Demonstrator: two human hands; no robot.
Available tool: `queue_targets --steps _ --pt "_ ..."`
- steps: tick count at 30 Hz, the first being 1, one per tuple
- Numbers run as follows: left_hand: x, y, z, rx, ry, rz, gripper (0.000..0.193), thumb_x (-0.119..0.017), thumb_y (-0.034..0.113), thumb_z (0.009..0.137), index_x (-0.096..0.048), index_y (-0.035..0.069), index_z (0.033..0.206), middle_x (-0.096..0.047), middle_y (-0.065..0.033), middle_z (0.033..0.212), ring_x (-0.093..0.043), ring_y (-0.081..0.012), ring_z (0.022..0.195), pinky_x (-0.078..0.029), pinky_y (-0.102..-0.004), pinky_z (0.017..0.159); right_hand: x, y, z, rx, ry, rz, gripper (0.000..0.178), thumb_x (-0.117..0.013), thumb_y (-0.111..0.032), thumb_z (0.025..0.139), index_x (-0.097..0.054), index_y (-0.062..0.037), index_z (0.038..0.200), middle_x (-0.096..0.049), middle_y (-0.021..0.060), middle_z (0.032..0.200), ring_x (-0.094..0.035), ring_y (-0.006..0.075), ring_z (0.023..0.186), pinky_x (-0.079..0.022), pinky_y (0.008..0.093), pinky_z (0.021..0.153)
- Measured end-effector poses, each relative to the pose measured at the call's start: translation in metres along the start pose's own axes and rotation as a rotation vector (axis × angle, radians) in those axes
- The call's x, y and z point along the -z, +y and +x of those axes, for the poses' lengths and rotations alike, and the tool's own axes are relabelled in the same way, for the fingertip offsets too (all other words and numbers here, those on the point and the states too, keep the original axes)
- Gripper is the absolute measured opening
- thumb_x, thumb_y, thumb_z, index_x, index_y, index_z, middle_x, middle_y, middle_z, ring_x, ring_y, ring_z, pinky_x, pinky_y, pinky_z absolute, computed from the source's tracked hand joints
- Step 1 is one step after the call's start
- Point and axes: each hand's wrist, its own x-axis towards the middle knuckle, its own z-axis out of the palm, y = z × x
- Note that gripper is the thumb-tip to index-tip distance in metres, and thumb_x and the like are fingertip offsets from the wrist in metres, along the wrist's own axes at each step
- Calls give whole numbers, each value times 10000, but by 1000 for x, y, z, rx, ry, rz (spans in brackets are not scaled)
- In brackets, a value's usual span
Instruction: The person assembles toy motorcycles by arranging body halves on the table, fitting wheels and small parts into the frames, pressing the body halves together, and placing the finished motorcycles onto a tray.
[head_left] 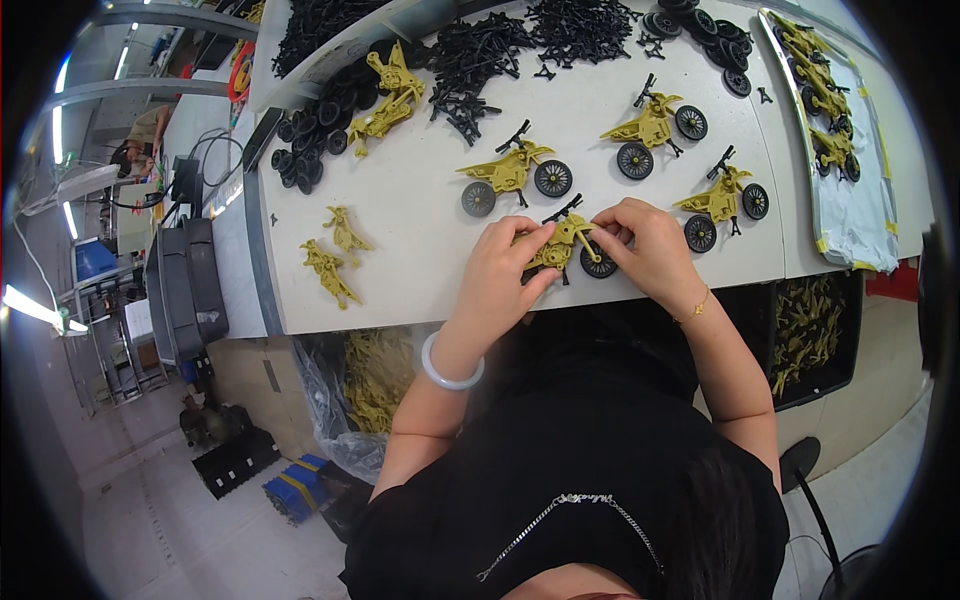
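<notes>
At the table's near edge a yellow toy motorcycle (572,238) with black handlebars is between my two hands. My left hand (498,272) is closed round its rear part, thumb and fingers pinching the body and hiding whatever is at the back. With thumb and fingertips, my right hand (648,248) pinches the front fork area, just above a black spoked wheel (598,262). Three similar toy motorcycles stand close by, each on two black wheels: one beyond my left hand (508,172), another farther back (648,125), the third right of my right hand (720,200).
Yellow body parts (327,270) lie at left. Behind them are a heap of black wheels (318,130) and more yellow bodies (388,95). Small black parts (478,65) are piled at the back. On the right, a lined tray (868,215) holds toy motorcycles. A black bin (850,340) sits below.
</notes>
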Motion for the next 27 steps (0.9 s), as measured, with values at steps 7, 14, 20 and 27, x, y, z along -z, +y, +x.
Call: queue_targets --steps 7,14,20,27 --pt "1 0 -1 -48 -2 14 412 -691 141 768 -624 25 1157 -578 -137 1097 -544 -322 984 -429 -396 887 -4 -2 0 -18 55 -46 107 -674 -165 795 -684 -61 821 -637 51 760 -626 189 639 -480 317 584" --pt "-5 -3 1 97 25 -126 506 -727 117 755 -520 25 1208 -634 -125 917 -603 -279 874 -462 -372 822 -1 -2 1 -39 19 -56 118 -668 -168 790 -693 -64 840 -655 60 773 -634 198 655 -489 325 595" --pt "1 -1 13 255 -141 -306 727 -744 59 749 -330 27 1346 -639 -140 900 -636 -240 840 -497 -325 770 8 -3 7 -51 -61 1 166 -677 -158 774 -717 -45 889 -680 98 754 -642 219 655 -508 325 626" --pt "-1 -6 12 443 -213 -804 724 -689 12 799 -292 14 1404 -606 -111 1069 -606 -185 940 -487 -312 850 18 -13 15 -28 -115 51 155 -676 -140 770 -716 -23 863 -670 133 729 -640 233 644 -509 332 636"
